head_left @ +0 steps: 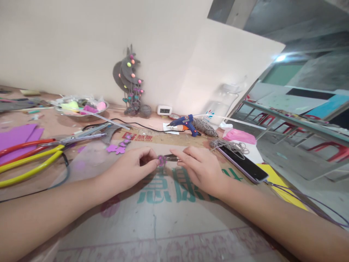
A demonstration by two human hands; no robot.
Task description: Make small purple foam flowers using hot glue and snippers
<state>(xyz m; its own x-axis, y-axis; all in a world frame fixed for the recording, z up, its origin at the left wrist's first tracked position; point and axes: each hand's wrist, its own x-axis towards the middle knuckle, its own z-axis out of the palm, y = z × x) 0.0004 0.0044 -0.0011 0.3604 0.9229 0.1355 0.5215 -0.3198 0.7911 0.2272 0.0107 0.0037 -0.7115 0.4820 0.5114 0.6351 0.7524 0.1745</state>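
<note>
Small tool (171, 158) crosswise, tip leftward

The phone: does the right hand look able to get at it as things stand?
Probably yes. The phone lies just to the right of the right hand; only grey yarn covers part of its far end. The hand seems busy with a small metal tool it may need to put down.
</note>
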